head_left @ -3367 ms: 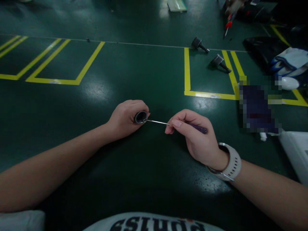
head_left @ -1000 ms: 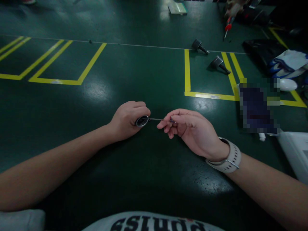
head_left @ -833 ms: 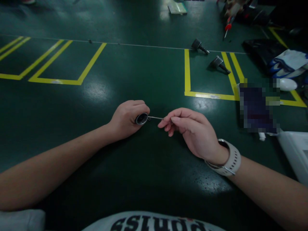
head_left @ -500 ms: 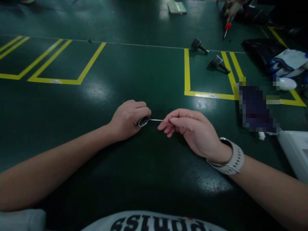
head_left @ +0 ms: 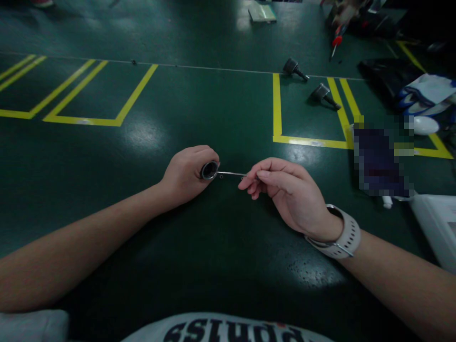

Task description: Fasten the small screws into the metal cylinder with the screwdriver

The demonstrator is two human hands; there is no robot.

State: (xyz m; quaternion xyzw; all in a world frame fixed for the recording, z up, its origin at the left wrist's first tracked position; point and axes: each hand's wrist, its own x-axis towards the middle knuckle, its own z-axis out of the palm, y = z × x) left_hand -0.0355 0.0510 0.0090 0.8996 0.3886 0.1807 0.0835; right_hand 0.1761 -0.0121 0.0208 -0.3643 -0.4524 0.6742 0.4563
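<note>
My left hand is wrapped round a dark hollow part with a round metal rim; its open mouth faces right, and the rest is hidden in the fist. Between thumb and fingers, my right hand pinches a thin metal rod. The rod's far tip reaches the rim of the hollow part; whether it goes inside, I cannot tell. A tiny ring shows just below the rod, close to the rim. It is too small to tell whether it lies on the table or is in the air.
Two dark cup-shaped parts with stems, one farther off and one nearer, lie beyond my right hand. A red-handled screwdriver points toward me. Gloves, a blurred-out dark object and a white case are at the right.
My left hand has tilted so that the hollow part's mouth shows more. My right hand has shifted slightly right with the rod, whose visible length has grown. The tiny ring now shows.
</note>
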